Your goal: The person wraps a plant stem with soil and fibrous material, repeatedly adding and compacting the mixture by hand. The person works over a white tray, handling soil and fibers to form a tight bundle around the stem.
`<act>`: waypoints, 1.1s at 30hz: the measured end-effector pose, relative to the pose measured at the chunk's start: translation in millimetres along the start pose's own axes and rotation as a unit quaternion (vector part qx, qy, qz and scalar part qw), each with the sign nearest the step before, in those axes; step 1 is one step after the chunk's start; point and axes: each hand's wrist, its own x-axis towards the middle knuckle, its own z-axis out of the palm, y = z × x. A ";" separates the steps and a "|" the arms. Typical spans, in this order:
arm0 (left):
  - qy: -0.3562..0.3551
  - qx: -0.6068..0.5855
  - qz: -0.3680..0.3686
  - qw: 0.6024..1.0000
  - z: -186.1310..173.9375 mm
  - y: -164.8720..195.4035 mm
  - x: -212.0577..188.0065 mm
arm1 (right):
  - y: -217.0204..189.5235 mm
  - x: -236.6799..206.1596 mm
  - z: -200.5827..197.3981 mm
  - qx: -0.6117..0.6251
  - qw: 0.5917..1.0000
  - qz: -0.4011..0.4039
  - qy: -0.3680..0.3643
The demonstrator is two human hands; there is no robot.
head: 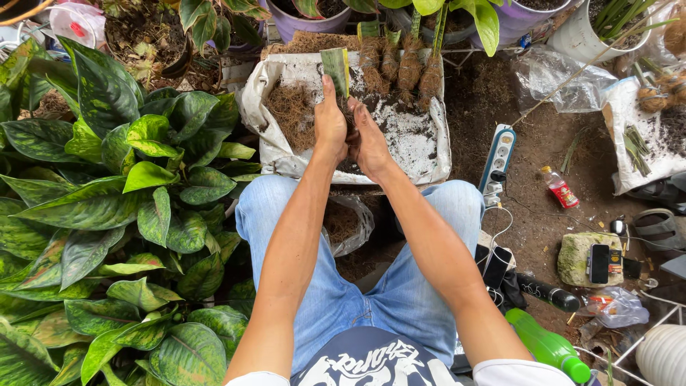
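Note:
My left hand [330, 121] and my right hand [369, 139] are pressed together over a white sack [418, 143] spread on the ground. Between them they hold a plant cutting [336, 70] with a green, yellow-edged leaf that sticks up above my left hand. Its root end is hidden by my palms. Brown coconut fibre [293, 111] and dark soil lie on the sack. Several cuttings wrapped in fibre [400, 68] stand in a row at the sack's far edge.
Large spotted green leaves [107, 214] fill the left side. A white power strip [498, 154], a small bottle [559, 188], a phone on a stone [599, 261], a green spray bottle [547, 344] and a second sack with cuttings [643, 136] lie on the right. Pots line the back.

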 end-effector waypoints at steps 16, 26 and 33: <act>0.067 0.209 0.085 0.972 8.8 -2.3 -10.0 | -9.3 -5.9 20.7 0.080 0.995 -0.036 0.049; 0.037 0.083 0.120 0.989 -8.7 0.3 1.8 | 2.4 9.4 35.2 0.053 0.993 -0.096 0.049; -0.032 0.004 0.111 0.993 -32.3 -4.5 10.3 | 12.2 8.3 39.4 0.013 0.995 -0.098 0.022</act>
